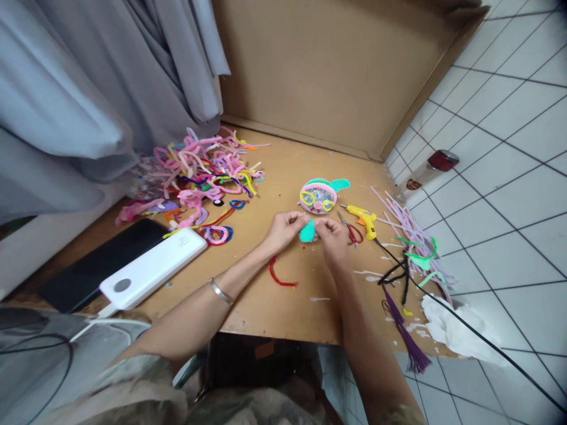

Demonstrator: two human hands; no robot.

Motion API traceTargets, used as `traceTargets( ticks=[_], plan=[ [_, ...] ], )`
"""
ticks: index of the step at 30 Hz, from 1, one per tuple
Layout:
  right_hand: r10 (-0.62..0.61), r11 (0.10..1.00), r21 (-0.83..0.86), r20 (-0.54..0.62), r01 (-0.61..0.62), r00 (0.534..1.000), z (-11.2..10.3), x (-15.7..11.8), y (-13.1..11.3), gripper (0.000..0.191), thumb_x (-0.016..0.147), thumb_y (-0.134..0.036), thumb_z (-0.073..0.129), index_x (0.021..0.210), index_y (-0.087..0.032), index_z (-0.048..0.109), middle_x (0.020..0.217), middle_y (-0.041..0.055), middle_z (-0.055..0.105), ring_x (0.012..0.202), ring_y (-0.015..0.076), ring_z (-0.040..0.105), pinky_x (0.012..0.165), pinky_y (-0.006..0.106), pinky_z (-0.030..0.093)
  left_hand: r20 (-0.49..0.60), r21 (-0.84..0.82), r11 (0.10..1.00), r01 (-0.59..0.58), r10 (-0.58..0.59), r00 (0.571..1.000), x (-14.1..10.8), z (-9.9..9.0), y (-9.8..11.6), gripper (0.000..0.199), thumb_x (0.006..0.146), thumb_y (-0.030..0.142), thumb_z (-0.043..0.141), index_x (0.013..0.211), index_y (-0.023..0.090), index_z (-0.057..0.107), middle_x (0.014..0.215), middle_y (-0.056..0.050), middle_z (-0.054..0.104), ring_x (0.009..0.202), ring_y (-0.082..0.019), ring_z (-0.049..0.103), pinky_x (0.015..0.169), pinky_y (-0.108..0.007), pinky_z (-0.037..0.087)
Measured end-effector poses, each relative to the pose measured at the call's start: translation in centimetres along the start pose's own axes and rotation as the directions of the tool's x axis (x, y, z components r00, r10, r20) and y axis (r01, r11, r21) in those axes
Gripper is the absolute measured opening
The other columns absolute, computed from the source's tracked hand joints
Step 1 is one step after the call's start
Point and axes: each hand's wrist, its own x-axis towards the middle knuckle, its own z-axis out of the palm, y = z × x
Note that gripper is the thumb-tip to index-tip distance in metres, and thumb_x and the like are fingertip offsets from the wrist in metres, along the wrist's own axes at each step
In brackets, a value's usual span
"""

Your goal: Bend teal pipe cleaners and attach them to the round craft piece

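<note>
Between my two hands is a small teal, leaf-shaped fuzzy piece (pixel 307 232), its narrow end up. My left hand (pixel 286 229) pinches it from the left, fingers closed near its top. On the other side my right hand (pixel 332 236) pinches its right edge. Just beyond lies a round craft piece (pixel 318 198) with a pink rim, yellow glasses-like loops and a clear middle; a teal flap (pixel 341 185) sticks out to its right. Red-handled scissors (pixel 355 235) and a yellow glue gun (pixel 363 219) rest right of my right hand.
Tangled pipe cleaners (pixel 199 171) heap at the left, behind a white power bank (pixel 153 268) and black phone (pixel 110 260). Lilac stems (pixel 405 230), a purple tassel (pixel 405 333) and white wadding (pixel 456 324) lie right. A red pipe cleaner (pixel 279 278) curves nearby. A black cord (pixel 460 324) crosses the right edge.
</note>
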Motion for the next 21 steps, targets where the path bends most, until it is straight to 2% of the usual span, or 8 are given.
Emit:
traceTargets(
  ticks=[8,12,17,21],
  plan=[
    [-0.042,0.999,-0.024,-0.002,0.042,0.999,0.47,-0.64,0.05,0.024,0.066,-0.043,0.07,0.065,-0.02,0.065,0.054,-0.0012,0.062,0.05,0.0128,0.055,0.05,0.026,0.049,-0.002,0.032,0.999,0.031,-0.031,1.0,0.07,-0.2,0.12,0.031,0.072,0.042,0.077,0.068,0.014,0.067,0.06,0.0,0.064,0.054,-0.01,0.054,0.055,-0.022,0.044],
    [-0.05,0.999,-0.008,0.019,0.05,0.999,0.37,-0.39,0.4,0.035,0.069,-0.052,0.072,0.063,-0.019,0.062,0.053,-0.0015,0.058,0.05,0.0125,0.054,0.05,0.026,0.048,-0.078,0.096,0.995,-0.01,0.017,0.997,-0.06,-0.15,-0.07,0.028,0.076,0.041,0.074,0.069,0.014,0.066,0.06,0.001,0.062,0.054,-0.01,0.053,0.053,-0.021,0.042],
    [0.018,1.0,0.024,0.008,-0.018,1.0,-0.1,0.07,0.42,0.049,0.068,-0.066,0.071,0.062,-0.018,0.06,0.055,-0.0015,0.058,0.047,0.01,0.052,0.046,0.024,0.045,-0.14,0.118,0.992,-0.036,0.053,0.989,-0.07,0.01,-0.45,0.029,0.079,0.041,0.07,0.069,0.014,0.064,0.06,0.002,0.059,0.054,-0.009,0.05,0.053,-0.021,0.041],
    [0.053,0.998,-0.039,0.063,-0.05,0.997,-0.27,0.15,0.41,0.045,0.065,-0.06,0.074,0.057,-0.019,0.058,0.048,-0.0029,0.055,0.044,0.0093,0.049,0.045,0.023,0.042,-0.124,0.143,0.989,-0.044,0.062,0.99,-0.21,0.14,-0.44,0.028,0.079,0.04,0.068,0.07,0.014,0.065,0.06,0.001,0.06,0.055,-0.009,0.05,0.054,-0.021,0.042]
  ],
)
